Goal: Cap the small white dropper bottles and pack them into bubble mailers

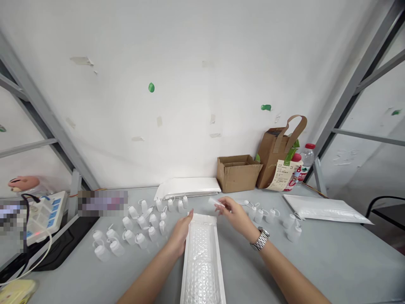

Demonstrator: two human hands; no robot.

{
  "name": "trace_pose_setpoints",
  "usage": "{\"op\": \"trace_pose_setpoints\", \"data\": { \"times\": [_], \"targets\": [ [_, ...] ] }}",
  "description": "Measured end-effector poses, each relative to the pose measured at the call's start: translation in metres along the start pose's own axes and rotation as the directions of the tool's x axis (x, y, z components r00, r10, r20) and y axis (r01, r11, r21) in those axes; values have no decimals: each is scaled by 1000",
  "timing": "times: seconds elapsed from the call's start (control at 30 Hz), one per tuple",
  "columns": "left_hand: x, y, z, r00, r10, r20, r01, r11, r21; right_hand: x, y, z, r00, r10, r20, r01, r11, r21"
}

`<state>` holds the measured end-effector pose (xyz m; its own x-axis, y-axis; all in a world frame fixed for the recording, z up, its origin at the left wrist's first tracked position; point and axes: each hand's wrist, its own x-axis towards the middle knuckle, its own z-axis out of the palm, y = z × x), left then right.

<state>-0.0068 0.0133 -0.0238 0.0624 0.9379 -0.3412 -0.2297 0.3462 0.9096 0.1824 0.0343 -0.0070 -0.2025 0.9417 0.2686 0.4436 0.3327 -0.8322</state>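
A long white bubble mailer (pixel 204 261) lies lengthwise in front of me. My left hand (pixel 182 234) is closed on its upper left edge, the thumb pointing up near the opening. Just above the mailer's upper right corner, my right hand (pixel 232 213) pinches a small translucent white bottle (pixel 215 202), held tilted. Several similar bottles with loop caps stand or lie to the left, one of them a bottle (pixel 102 252) at the near left. More are to the right, such as a bottle (pixel 294 233) beyond my wristwatch (pixel 261 239).
Stacked white mailers (pixel 190 185) lie by the wall, beside an open cardboard box (pixel 239 174). A paper bag (pixel 268 156) and plastic bottles (pixel 306 162) stand back right. Another mailer (pixel 325 207) lies right. A power strip (pixel 47 217) with cables sits left. Metal frame posts (pixel 53 101) border the table.
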Motion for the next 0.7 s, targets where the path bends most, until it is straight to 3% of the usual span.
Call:
{"op": "trace_pose_setpoints", "data": {
  "times": [0.1, 0.23, 0.37, 0.47, 0.6, 0.7],
  "targets": [
    [-1, 3, 3, 998, -57, 26, 58, 997, -57, -5, -8, 3, 997, -31, 64, 30, 999, 24],
    [-2, 2, 4, 998, -48, 34, 51, 995, -82, -7, -8, 10, 994, -22, 108, 25, 999, -24],
    [-1, -1, 4, 994, -12, 109, 17, 999, -42, -9, -10, 14, 990, -33, 138, 37, 999, -30],
    [-2, -2, 6, 988, 8, 153, -10, 1000, 10, -9, -12, 14, 971, 43, 235, -54, 998, 42],
    [-2, -6, 9, 983, 19, 185, -31, 997, 64, -9, -9, 15, 893, 107, 436, -190, 970, 150],
    [0, -8, 9, 990, 24, 137, -35, 996, 80, -10, -7, 21, 916, 117, 384, -226, 941, 251]
  ]
}}
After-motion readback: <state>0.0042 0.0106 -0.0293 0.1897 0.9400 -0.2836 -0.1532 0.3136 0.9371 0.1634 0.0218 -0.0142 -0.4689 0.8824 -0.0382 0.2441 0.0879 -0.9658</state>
